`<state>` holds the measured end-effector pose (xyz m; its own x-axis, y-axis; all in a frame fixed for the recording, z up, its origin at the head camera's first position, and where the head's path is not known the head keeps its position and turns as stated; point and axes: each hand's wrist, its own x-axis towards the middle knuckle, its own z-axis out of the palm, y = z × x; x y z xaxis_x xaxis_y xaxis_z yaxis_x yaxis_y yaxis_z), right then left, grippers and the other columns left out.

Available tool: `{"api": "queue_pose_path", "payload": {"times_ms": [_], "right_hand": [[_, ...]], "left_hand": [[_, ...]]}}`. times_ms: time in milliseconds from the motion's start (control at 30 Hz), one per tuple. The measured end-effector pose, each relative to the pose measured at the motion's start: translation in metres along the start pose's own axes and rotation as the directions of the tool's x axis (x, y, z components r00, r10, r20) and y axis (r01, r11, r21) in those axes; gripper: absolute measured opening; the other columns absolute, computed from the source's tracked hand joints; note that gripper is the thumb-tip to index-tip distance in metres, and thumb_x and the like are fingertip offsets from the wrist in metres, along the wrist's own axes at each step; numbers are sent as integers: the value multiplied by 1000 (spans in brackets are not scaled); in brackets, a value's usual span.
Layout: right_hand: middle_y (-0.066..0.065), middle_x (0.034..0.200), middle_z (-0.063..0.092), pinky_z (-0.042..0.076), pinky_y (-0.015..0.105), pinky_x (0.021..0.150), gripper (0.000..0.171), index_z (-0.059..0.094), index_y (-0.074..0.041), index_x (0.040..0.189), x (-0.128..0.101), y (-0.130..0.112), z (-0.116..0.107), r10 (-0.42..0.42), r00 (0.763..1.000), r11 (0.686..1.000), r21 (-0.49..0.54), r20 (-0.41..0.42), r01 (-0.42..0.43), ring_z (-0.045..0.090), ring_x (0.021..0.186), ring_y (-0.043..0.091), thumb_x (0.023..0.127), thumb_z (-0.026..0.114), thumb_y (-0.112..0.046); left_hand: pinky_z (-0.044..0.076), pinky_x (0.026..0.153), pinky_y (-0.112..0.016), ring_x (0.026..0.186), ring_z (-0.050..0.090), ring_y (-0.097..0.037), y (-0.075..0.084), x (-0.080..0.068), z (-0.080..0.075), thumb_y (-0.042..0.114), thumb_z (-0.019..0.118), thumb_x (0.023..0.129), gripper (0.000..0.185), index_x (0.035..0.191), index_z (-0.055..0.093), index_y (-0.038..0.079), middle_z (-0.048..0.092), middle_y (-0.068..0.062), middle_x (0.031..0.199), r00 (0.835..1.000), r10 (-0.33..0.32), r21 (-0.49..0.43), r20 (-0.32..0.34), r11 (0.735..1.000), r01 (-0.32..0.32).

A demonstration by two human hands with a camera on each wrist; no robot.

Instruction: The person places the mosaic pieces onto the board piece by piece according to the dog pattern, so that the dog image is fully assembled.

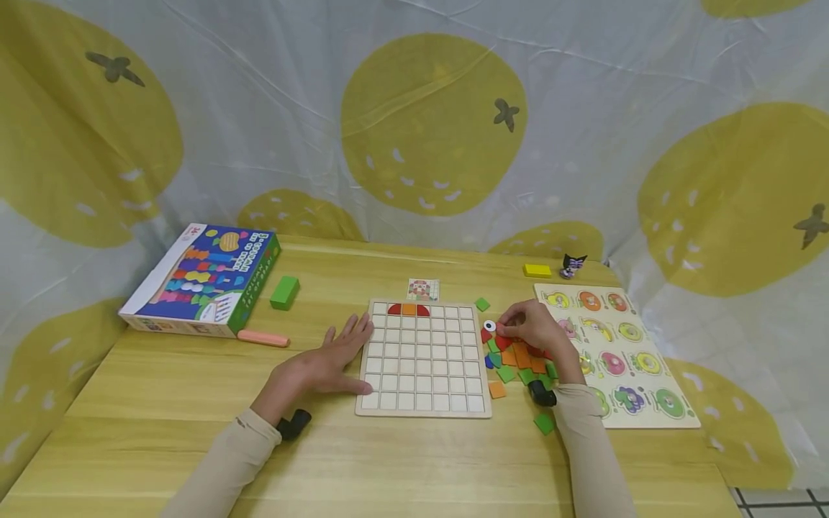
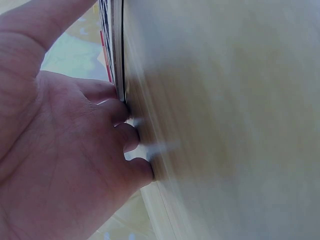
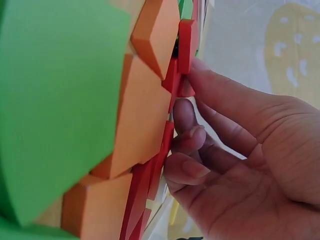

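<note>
A light wooden grid board (image 1: 425, 367) lies flat on the table. In its top row sit two red quarter-round pieces with an orange square (image 1: 409, 309) between them. My left hand (image 1: 320, 365) is spread at the board's left side, fingertips and thumb at its edge; the left wrist view shows the palm (image 2: 65, 145) and fingers extended. To the right of the board, my right hand (image 1: 536, 327) pinches a red tile (image 3: 187, 45) between thumb and fingers. Under and around it lie loose green, orange, red and blue tiles, plus a white round eye piece (image 1: 489, 326).
A small pattern card (image 1: 423, 289) lies above the board. On the left are a toy box (image 1: 201, 280), a green block (image 1: 285, 293) and a pink stick (image 1: 263, 337). A fruit puzzle board (image 1: 637, 360), a yellow block (image 1: 537, 270) and a small figurine (image 1: 573, 266) are on the right.
</note>
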<state>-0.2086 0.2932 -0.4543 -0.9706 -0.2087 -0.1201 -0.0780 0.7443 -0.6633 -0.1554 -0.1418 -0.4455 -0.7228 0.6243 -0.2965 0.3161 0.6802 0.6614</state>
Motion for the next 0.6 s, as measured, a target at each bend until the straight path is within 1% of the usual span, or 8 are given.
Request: {"api": "queue_pose_path", "payload": {"times_ms": [100, 200, 300, 433, 500, 600], "right_hand": [[6, 88, 72, 51, 31, 72, 9, 79, -2, 95, 0, -2, 0, -20, 1000, 1000, 3, -1, 20, 57, 79, 22, 93, 86, -8], [6, 88, 73, 53, 31, 73, 10, 77, -4, 94, -1, -2, -1, -60, 998, 998, -2, -13, 60, 61, 79, 21, 93, 86, -9], [5, 87, 74, 54, 30, 72, 12, 76, -5, 94, -3, -1, -2, -78, 997, 997, 15, -26, 78, 65, 79, 20, 92, 87, -11], [8, 88, 75, 54, 26, 70, 17, 69, -4, 93, -5, -1, -3, -85, 996, 991, 101, -41, 88, 67, 79, 19, 92, 86, -9], [10, 90, 76, 54, 26, 70, 19, 66, -3, 92, -5, -3, -3, -99, 994, 982, 158, -40, 104, 68, 79, 20, 93, 84, -7], [12, 88, 74, 53, 25, 65, 20, 63, -2, 90, -5, -8, 0, -123, 992, 964, 234, -37, 128, 69, 75, 21, 94, 82, -4]], "left_hand": [[-9, 130, -66, 165, -14, -42, -1, 0, 0, 35, 83, 97, 114, 170, 6, -5, -10, -21, 179, 1000, 1, 1, -1, 1000, -1], [-9, 130, -66, 165, -14, -42, -1, 0, -1, 35, 83, 96, 114, 170, 6, -5, -10, -21, 179, 1000, 1, -3, -3, 1000, -1], [-9, 130, -65, 165, -14, -42, 0, 0, -1, 35, 83, 96, 114, 170, 6, -5, -10, -21, 179, 1000, 1, -9, -2, 1000, -1], [-9, 130, -65, 165, -14, -42, 0, 0, -1, 35, 83, 96, 114, 170, 6, -4, -10, -21, 179, 1000, -3, -6, 2, 1000, 3], [-9, 130, -65, 165, -14, -42, 0, 0, -1, 35, 84, 96, 114, 170, 6, -4, -10, -21, 179, 1000, -5, -2, 2, 1000, 5], [-9, 130, -65, 165, -14, -42, 1, 0, 0, 35, 84, 96, 114, 170, 6, -4, -10, -21, 179, 1000, -8, 2, 2, 1000, 8]]}}
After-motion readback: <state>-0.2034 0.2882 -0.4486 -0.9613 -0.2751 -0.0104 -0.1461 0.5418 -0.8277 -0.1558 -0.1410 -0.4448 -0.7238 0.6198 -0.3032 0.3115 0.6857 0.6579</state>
